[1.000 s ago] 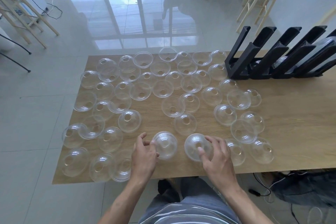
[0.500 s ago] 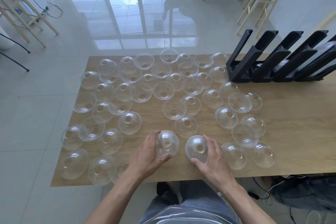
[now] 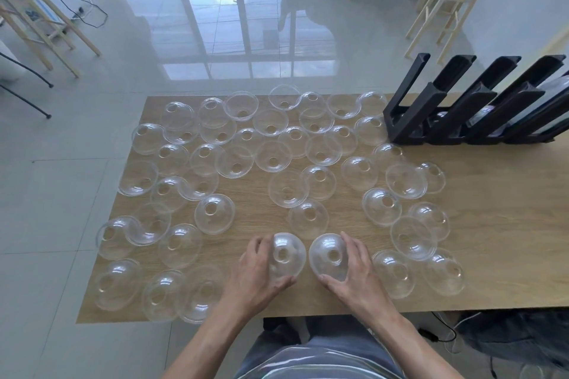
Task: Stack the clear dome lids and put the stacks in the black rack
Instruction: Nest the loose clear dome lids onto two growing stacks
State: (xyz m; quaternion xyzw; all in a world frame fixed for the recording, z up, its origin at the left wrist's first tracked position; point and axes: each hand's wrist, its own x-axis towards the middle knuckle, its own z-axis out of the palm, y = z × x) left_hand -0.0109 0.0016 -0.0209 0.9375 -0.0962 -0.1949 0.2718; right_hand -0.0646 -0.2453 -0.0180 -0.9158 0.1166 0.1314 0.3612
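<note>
Many clear dome lids lie spread over the wooden table (image 3: 498, 224), some dome up, some rim up. My left hand (image 3: 257, 274) grips one clear dome lid (image 3: 288, 257) near the front edge, tilted with its hole toward me. Beside it my right hand (image 3: 354, 271) grips a second dome lid (image 3: 328, 255), also tilted up. The two held lids are almost touching. The black rack (image 3: 431, 111) stands at the table's far right, with some lids showing in its right-hand slots.
A single lid (image 3: 308, 218) lies just beyond the held pair. More lids crowd both sides: one (image 3: 392, 277) right of my right hand, several (image 3: 197, 295) left of my left hand. Wooden stools (image 3: 446, 0) and cables stand on the tiled floor beyond.
Both hands have closed around their lids and raised and tilted them off the table. The two lids have come closer together.
</note>
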